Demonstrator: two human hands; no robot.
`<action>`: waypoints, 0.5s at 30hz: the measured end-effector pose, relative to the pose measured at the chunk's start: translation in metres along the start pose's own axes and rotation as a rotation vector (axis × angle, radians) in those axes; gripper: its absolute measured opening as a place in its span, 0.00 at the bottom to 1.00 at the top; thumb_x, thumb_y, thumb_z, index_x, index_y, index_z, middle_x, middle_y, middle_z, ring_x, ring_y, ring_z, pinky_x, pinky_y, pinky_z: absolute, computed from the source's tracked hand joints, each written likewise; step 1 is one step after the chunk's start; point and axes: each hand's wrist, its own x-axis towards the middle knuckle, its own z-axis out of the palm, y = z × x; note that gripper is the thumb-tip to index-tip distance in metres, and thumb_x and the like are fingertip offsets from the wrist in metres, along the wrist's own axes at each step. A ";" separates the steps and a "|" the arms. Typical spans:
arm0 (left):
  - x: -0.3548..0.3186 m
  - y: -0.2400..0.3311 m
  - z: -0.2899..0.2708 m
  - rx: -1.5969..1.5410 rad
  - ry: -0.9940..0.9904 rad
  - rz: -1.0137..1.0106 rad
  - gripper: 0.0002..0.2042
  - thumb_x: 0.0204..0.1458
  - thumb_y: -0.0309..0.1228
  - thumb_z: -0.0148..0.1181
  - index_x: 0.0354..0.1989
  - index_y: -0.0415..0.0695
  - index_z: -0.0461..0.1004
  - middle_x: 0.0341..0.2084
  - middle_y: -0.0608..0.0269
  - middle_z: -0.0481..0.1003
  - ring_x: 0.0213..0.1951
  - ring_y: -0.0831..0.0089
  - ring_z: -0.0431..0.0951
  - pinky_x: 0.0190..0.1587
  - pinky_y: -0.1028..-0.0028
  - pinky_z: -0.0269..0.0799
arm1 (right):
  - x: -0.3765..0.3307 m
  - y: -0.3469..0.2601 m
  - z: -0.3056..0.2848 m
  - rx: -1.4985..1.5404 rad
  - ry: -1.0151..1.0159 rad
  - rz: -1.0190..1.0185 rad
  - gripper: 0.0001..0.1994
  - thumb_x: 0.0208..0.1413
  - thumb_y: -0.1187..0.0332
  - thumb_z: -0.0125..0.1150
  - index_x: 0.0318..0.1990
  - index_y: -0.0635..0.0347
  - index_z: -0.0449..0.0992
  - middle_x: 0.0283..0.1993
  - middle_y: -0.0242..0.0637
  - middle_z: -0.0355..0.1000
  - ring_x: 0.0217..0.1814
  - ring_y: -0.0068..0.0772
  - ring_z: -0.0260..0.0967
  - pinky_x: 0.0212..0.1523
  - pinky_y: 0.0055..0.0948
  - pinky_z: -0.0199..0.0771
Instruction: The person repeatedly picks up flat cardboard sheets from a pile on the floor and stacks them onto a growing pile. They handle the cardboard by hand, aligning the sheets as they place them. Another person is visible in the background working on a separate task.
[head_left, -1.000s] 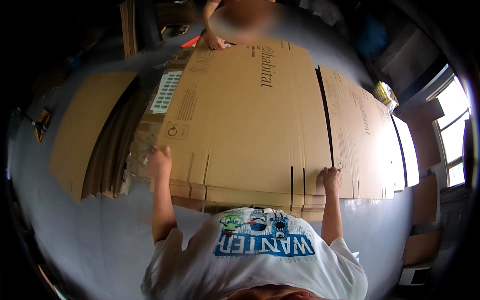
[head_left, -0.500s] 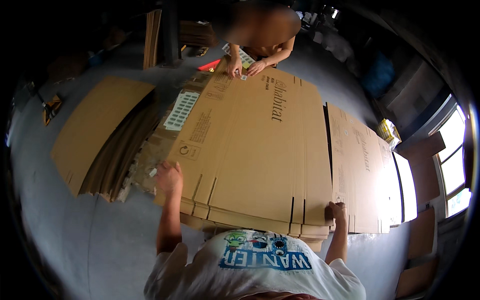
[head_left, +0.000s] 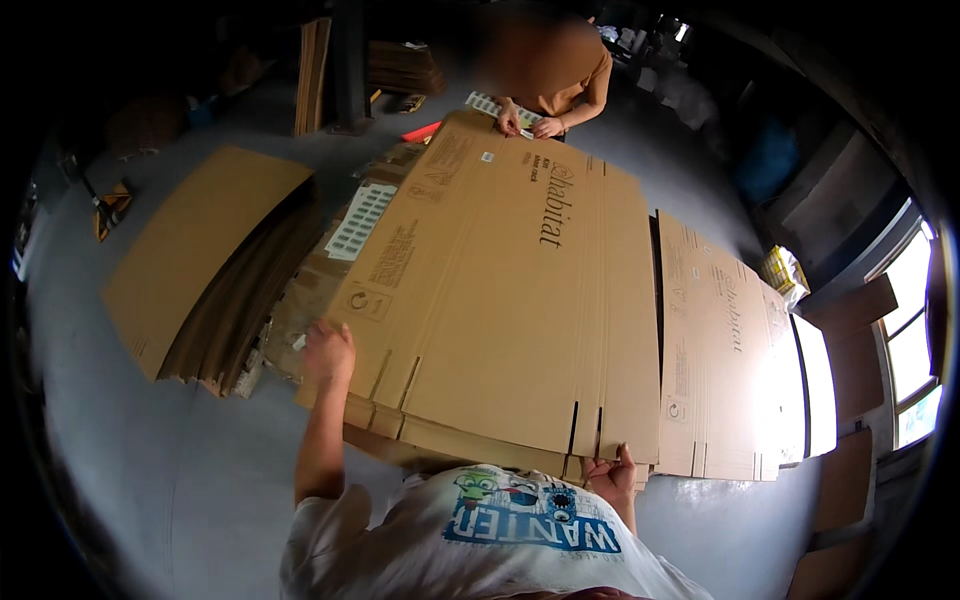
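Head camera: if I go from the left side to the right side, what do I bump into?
Fanned cardboard pile → left hand → big flat box → right hand → second flat box → bright window.

Daylight pours in from the bright windows (head_left: 915,340) at the right of my frame, blowing out the right edge of the flattened brown cardboard sheet (head_left: 730,350) beside them. The upper left stays dim. Fisheye bending curves straight edges, black vignette rings the corners, and the top centre is blurred.
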 end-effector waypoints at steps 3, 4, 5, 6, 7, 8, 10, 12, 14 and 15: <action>-0.001 0.004 -0.002 0.042 -0.041 0.000 0.20 0.52 0.45 0.52 0.42 0.39 0.66 0.33 0.54 0.71 0.35 0.59 0.74 0.34 0.60 0.70 | 0.002 0.000 0.004 0.048 0.149 0.024 0.17 0.60 0.58 0.45 0.50 0.58 0.69 0.54 0.41 0.69 0.57 0.45 0.64 0.56 0.46 0.65; 0.000 0.003 0.000 0.042 -0.035 0.000 0.20 0.52 0.45 0.51 0.42 0.39 0.67 0.33 0.54 0.71 0.35 0.59 0.74 0.35 0.60 0.70 | 0.005 0.002 0.005 0.042 0.137 0.031 0.17 0.60 0.58 0.45 0.50 0.58 0.68 0.54 0.41 0.69 0.57 0.45 0.64 0.56 0.46 0.65; 0.001 0.000 0.001 0.042 -0.030 0.001 0.20 0.52 0.45 0.51 0.42 0.39 0.67 0.33 0.53 0.71 0.35 0.59 0.74 0.35 0.60 0.70 | 0.007 0.004 0.006 0.036 0.127 0.036 0.17 0.60 0.59 0.45 0.51 0.58 0.68 0.54 0.41 0.69 0.57 0.45 0.64 0.56 0.46 0.66; 0.000 0.001 0.003 0.036 -0.034 0.010 0.20 0.52 0.45 0.51 0.42 0.39 0.67 0.34 0.53 0.71 0.36 0.59 0.74 0.35 0.60 0.70 | 0.006 0.005 0.005 0.031 0.126 0.033 0.17 0.60 0.59 0.45 0.51 0.58 0.68 0.53 0.41 0.69 0.57 0.45 0.64 0.56 0.46 0.66; 0.000 0.002 0.004 0.029 -0.045 0.004 0.20 0.52 0.45 0.50 0.42 0.39 0.67 0.33 0.53 0.71 0.36 0.59 0.74 0.35 0.60 0.70 | 0.005 0.007 0.009 0.029 0.146 0.011 0.16 0.59 0.60 0.48 0.49 0.58 0.69 0.52 0.41 0.70 0.55 0.43 0.67 0.55 0.45 0.67; 0.001 0.002 0.005 0.023 -0.057 -0.002 0.20 0.52 0.45 0.50 0.41 0.39 0.67 0.33 0.53 0.71 0.36 0.59 0.74 0.35 0.59 0.70 | 0.005 0.005 0.008 0.031 0.163 0.002 0.15 0.59 0.61 0.49 0.49 0.58 0.69 0.51 0.40 0.70 0.54 0.44 0.67 0.55 0.45 0.67; 0.001 0.001 0.008 0.016 -0.046 -0.008 0.19 0.52 0.45 0.50 0.40 0.40 0.68 0.33 0.54 0.71 0.36 0.58 0.74 0.35 0.59 0.70 | 0.009 0.004 0.005 0.037 0.183 -0.020 0.15 0.58 0.62 0.50 0.49 0.59 0.68 0.51 0.40 0.70 0.54 0.44 0.67 0.55 0.46 0.68; 0.000 0.001 0.009 0.020 -0.007 -0.014 0.19 0.52 0.45 0.50 0.39 0.40 0.68 0.33 0.54 0.72 0.36 0.58 0.74 0.35 0.59 0.70 | 0.008 0.005 0.006 0.033 0.206 -0.043 0.14 0.58 0.63 0.51 0.48 0.58 0.68 0.50 0.39 0.71 0.53 0.43 0.68 0.54 0.44 0.69; 0.000 0.002 0.008 0.028 -0.010 -0.015 0.18 0.52 0.46 0.50 0.38 0.41 0.68 0.33 0.54 0.72 0.36 0.59 0.75 0.35 0.58 0.70 | 0.007 0.008 0.011 0.026 0.197 -0.054 0.14 0.58 0.63 0.51 0.48 0.58 0.68 0.50 0.39 0.70 0.54 0.43 0.68 0.55 0.44 0.69; -0.001 0.003 0.007 0.032 -0.015 -0.014 0.18 0.52 0.46 0.50 0.38 0.41 0.68 0.33 0.54 0.72 0.36 0.59 0.75 0.35 0.58 0.70 | 0.006 0.007 0.011 0.026 0.193 -0.067 0.13 0.58 0.63 0.51 0.48 0.59 0.68 0.50 0.39 0.70 0.54 0.43 0.68 0.55 0.44 0.68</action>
